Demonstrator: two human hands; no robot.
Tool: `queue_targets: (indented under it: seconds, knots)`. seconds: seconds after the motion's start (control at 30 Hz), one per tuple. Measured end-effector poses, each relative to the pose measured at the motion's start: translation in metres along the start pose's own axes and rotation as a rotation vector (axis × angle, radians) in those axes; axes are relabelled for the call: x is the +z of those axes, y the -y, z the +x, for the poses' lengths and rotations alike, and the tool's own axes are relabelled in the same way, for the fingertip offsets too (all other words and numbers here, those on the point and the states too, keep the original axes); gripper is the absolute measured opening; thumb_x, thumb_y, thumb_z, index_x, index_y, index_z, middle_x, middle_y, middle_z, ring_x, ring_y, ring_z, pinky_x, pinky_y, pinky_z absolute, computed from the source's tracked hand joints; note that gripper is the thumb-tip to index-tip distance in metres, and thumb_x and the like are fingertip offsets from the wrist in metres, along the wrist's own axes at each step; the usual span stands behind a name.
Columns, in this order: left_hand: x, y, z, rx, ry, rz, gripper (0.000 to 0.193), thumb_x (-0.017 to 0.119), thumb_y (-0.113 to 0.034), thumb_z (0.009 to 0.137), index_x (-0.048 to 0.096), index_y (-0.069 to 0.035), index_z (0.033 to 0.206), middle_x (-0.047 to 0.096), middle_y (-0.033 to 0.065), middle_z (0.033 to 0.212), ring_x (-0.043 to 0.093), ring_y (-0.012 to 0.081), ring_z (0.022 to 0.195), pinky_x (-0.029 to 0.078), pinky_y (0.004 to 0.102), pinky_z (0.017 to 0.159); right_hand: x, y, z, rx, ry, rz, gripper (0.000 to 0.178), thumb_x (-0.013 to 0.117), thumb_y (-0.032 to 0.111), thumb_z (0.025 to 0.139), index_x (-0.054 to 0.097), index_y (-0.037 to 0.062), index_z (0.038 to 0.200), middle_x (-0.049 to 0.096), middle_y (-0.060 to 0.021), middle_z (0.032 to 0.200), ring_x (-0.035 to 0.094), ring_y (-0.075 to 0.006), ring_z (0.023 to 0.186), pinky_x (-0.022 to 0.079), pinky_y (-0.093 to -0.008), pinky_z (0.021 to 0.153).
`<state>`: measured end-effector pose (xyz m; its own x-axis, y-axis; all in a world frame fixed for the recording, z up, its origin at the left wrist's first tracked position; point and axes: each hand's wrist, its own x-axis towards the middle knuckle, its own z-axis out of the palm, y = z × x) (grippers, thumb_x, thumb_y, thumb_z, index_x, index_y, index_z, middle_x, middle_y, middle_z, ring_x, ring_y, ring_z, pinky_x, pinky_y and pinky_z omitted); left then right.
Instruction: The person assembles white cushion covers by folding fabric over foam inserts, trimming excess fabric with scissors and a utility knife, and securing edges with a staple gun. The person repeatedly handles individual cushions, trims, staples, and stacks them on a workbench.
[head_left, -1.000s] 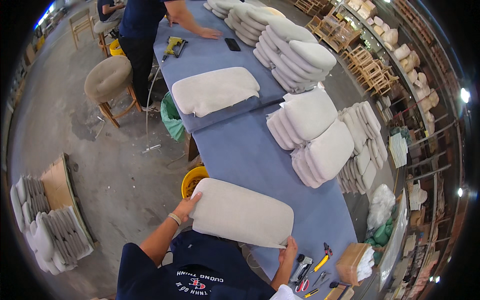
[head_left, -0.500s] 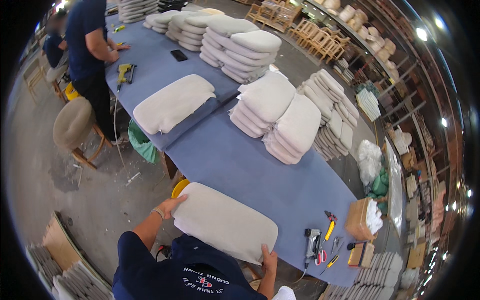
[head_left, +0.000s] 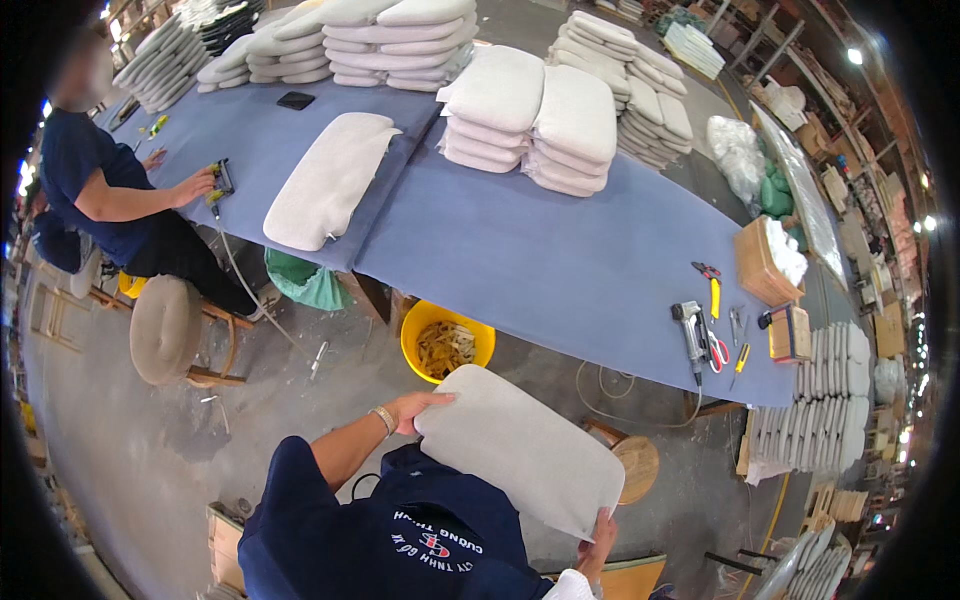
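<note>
I hold a long pale grey seat cushion [head_left: 520, 445] in front of my body, between me and the table's near edge. My left hand [head_left: 415, 408] grips its upper left corner, thumb on top. At the lower right corner, my right hand [head_left: 598, 545] pinches the edge, with its fingers partly under the cushion. Just beyond the cushion, a yellow bucket [head_left: 487, 350] of brown and white scraps stands on the floor. A wooden stool [head_left: 641, 468] shows behind the cushion's right end.
The blue-covered table [head_left: 540, 260] bears stacked cushions [head_left: 575, 130], a single cushion [head_left: 330, 180], a staple gun [head_left: 690, 335], red-handled scissors [head_left: 717, 352], a yellow cutter [head_left: 714, 295] and a cardboard box [head_left: 765, 262]. At the left, a co-worker [head_left: 95, 180] touches another staple gun [head_left: 222, 180]. An air hose [head_left: 640, 415] hangs below the table.
I have moved back from the table with the cushion still in both hands, so the whole bucket and the stool now show. The co-worker's hand has reached the other staple gun.
</note>
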<state>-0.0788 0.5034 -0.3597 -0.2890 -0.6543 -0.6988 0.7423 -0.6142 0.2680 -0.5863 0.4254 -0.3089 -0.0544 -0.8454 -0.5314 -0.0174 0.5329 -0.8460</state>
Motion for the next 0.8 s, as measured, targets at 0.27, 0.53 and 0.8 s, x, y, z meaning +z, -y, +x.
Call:
queue_targets:
  seconds: [0.27, 0.53, 0.8]
  knots:
    - [-0.003, -0.026, -0.063, 0.094, 0.079, 0.061, 0.067, 0.077, -0.035, 0.095, 0.052, -0.004, 0.148, 0.063, 0.0133, 0.144, 0.062, 0.0246, 0.13, 0.048, 0.0437, 0.112, 0.04, 0.001, -0.012, -0.111, 0.125, 0.171, 0.063, 0.064, 0.045, 0.102, 0.055, -0.0038, 0.141, 0.065, -0.0157, 0.135, 0.066, -0.0285, 0.117, 0.055, -0.0443, 0.096]
    - [-0.079, -0.015, -0.157, 0.408, -0.077, -0.082, 0.065, 0.077, -0.027, 0.094, 0.051, -0.002, 0.148, 0.064, 0.0177, 0.139, 0.065, 0.027, 0.126, 0.053, 0.0459, 0.108, 0.185, 0.022, 0.054, -0.073, 0.308, 0.093, 0.05, 0.062, 0.034, 0.105, 0.055, 0.0009, 0.142, 0.068, -0.0098, 0.129, 0.069, -0.0225, 0.109, 0.058, -0.0398, 0.094]
    - [-0.124, -0.085, -0.256, 0.97, -0.069, -0.317, 0.063, 0.074, -0.021, 0.092, 0.05, 0.008, 0.142, 0.067, 0.0212, 0.129, 0.071, 0.0316, 0.113, 0.059, 0.0467, 0.098, 0.423, 0.073, 0.022, -0.217, 0.574, 0.57, 0.051, 0.059, 0.011, 0.105, 0.044, 0.0029, 0.152, 0.056, -0.016, 0.147, 0.055, -0.0297, 0.134, 0.049, -0.0427, 0.11]
